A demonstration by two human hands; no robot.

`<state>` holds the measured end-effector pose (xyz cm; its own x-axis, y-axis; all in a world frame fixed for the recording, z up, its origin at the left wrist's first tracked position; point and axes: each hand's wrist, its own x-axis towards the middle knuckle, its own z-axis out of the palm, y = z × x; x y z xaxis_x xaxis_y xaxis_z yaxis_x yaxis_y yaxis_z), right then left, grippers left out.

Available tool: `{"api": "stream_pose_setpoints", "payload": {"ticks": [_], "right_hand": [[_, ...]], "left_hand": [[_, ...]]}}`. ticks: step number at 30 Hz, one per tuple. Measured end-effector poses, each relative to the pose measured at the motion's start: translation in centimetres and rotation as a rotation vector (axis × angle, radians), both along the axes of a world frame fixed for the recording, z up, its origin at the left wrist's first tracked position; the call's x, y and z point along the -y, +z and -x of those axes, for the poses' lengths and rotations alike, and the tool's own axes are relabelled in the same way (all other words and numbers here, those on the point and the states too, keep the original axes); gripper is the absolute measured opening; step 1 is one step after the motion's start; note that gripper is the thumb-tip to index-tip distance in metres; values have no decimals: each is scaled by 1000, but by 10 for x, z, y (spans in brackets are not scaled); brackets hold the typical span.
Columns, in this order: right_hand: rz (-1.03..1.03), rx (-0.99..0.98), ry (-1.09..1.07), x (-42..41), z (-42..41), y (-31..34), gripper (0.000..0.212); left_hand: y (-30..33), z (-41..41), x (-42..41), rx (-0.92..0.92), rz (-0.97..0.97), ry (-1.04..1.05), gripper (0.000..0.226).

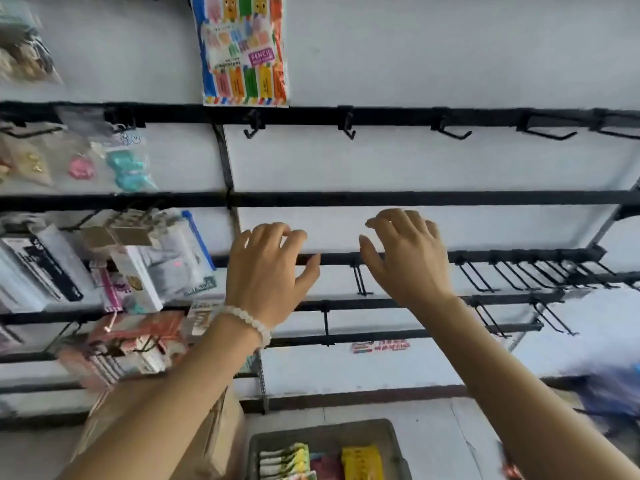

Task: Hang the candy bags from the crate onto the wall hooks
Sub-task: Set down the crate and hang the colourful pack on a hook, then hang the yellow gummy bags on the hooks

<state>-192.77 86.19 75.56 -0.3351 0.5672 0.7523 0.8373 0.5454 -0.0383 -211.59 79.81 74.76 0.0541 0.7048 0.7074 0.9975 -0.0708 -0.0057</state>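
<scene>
**Reaching for the rails, nothing held**

Both arms are raised toward the white wall, and neither hand is carrying anything. The left hand [268, 271], ringed at the wrist by a pale bead bracelet [247, 322], is seen with fingers loosely curled and thumb spread, right in front of a black rail [485, 197] section. The right hand [403, 254] is held just beside it, fingers relaxed and slightly bent, also empty. Between the two hands a double-wire hook [360, 280] is seen jutting from the lower rail. Whether either hand touches the rail cannot be told.

Down at the bottom edge, the grey crate [394, 441] is parked on the floor, and the candy bags [362, 462] are lying inside it, yellow, green and red packs side by side. A cardboard box [221, 441] is set just left of the crate. Higher up, a colourful pencil-print bag [244, 50] is hung above the top rail, and assorted packaged goods [138, 265] are crowded on the left.
</scene>
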Motion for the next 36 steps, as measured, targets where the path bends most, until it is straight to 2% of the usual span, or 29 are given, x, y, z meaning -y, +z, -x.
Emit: {"api": "stream_pose_setpoints", "payload": {"ticks": [7, 11, 15, 20, 24, 26, 36], "right_hand": [[249, 114, 45, 42, -81, -100, 33], [380, 165, 45, 69, -111, -166, 35], [527, 245, 31, 98, -133, -228, 22], [765, 281, -87, 133, -156, -290, 27], [914, 350, -145, 154, -171, -338, 34], [967, 370, -145, 162, -173, -356, 36], [1114, 452, -47, 124, -179, -441, 33]], "left_hand": [[-108, -87, 53, 83, 262, 93, 46], [-173, -114, 82, 160, 396, 111, 42], [-230, -130, 115, 191, 522, 179, 31], [-292, -132, 151, 221, 649, 255, 27], [-341, -127, 175, 355, 787, 326, 28], [-358, -130, 184, 326, 832, 352, 30], [-445, -162, 159, 355, 1031, 430, 30]]}}
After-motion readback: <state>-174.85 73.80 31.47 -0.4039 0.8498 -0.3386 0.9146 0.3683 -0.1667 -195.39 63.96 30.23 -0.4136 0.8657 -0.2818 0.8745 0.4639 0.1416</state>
